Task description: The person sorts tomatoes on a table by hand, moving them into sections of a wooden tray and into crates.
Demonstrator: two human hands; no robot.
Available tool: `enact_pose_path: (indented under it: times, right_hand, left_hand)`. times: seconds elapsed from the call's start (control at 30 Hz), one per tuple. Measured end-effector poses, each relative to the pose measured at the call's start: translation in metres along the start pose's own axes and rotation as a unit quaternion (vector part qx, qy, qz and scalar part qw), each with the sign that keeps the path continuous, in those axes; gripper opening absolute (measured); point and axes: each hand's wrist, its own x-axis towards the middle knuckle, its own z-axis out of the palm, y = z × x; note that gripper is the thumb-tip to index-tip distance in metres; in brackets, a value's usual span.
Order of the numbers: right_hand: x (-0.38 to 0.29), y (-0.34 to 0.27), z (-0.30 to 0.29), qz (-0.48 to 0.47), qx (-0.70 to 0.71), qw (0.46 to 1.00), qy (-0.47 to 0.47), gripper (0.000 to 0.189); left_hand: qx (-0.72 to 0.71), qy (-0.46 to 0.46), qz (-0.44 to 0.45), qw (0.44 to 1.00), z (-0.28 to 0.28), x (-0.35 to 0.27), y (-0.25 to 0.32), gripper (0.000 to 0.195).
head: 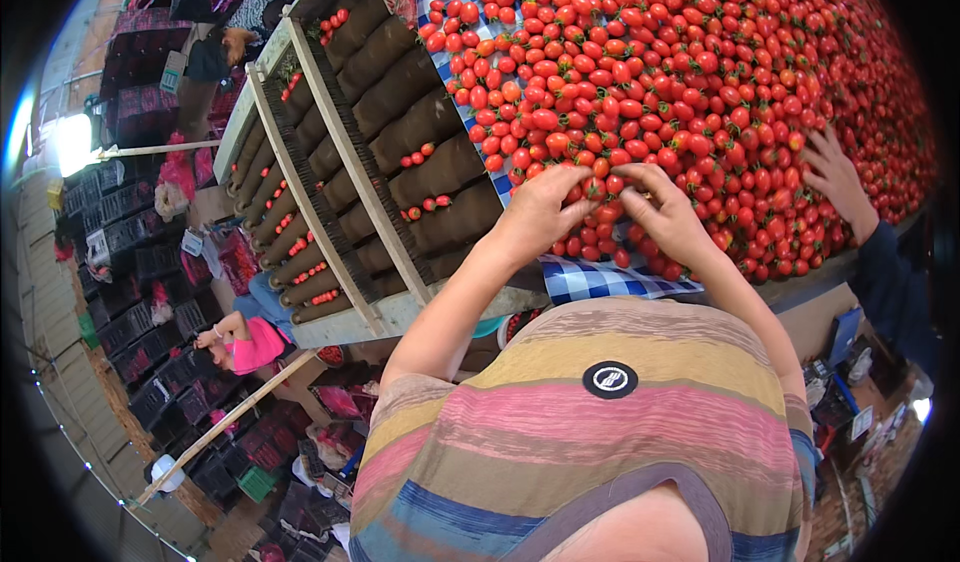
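Note:
A broad heap of small red cherry tomatoes (660, 74), many with green calyxes, lies before me on a blue-and-white checked cloth (600, 280). My left hand (551, 205) rests at the near edge of the heap, its fingers curled against a few tomatoes. Close beside it, my right hand (656, 205) has its thumb and fingers bent around tomatoes in the same spot. One or more tomatoes lie between the two sets of fingertips; whether either hand grips one firmly is unclear.
Left of the heap stands a roller sorting machine (412, 134) with rows of tomatoes and wooden crossbars (360, 164). A co-worker's hand (836, 175) reaches onto the heap at right. A person in pink (259, 344) and stacked black crates (135, 329) are at left.

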Motion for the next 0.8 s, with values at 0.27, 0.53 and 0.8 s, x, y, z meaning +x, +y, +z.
enact_pose_path:
  times: [0.27,0.53,0.8]
  right_hand:
    - [0.004,0.016,-0.058,0.150,0.511,0.844,-0.062,0.039]
    - [-0.137,0.015,-0.127,0.015,0.419,0.902,0.100,0.035]
    - [-0.295,0.111,-0.141,0.185,0.321,0.885,0.282,0.037]
  left_hand:
    - [0.244,0.209,0.144,0.936,-0.015,0.095,0.006,0.052]
    - [0.430,0.128,0.029,0.893,-0.042,0.032,-0.044,0.055]
    - [0.349,0.028,0.027,0.936,0.004,0.001,-0.022,0.047]
